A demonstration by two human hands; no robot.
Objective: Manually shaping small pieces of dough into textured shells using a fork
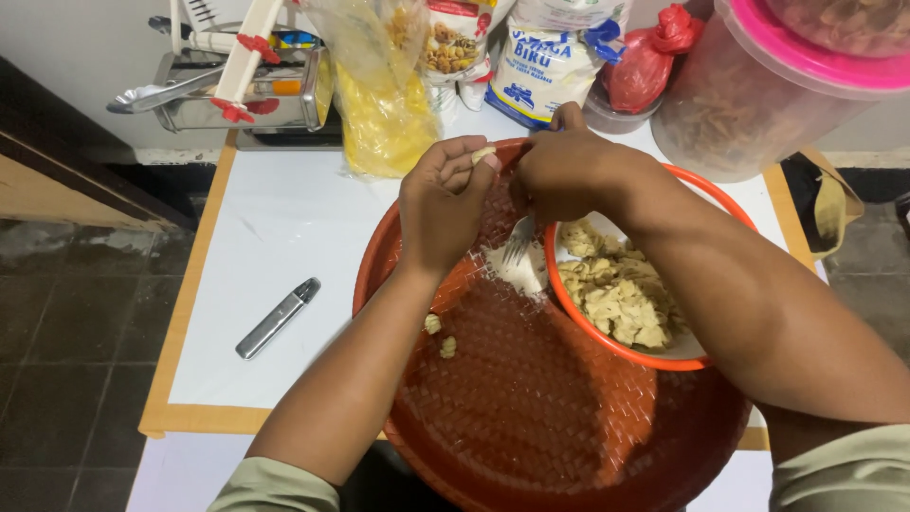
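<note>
Pale dough bit pinched in left hand grip, fingertips clenched on it over far rim of red woven tray. Right hand grip, touching beside the left, grasps a fork, tines pointing down just below both grips onto flour. Orange bowl of dough lumps sits under right wrist; two shaped pieces below left grip; metal lighter on worktop, well left.

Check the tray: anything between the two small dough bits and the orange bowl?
Head view: bare woven red tray between the dough bits and the orange bowl. The white flour patch and fork sit further up, under the hands.
</note>
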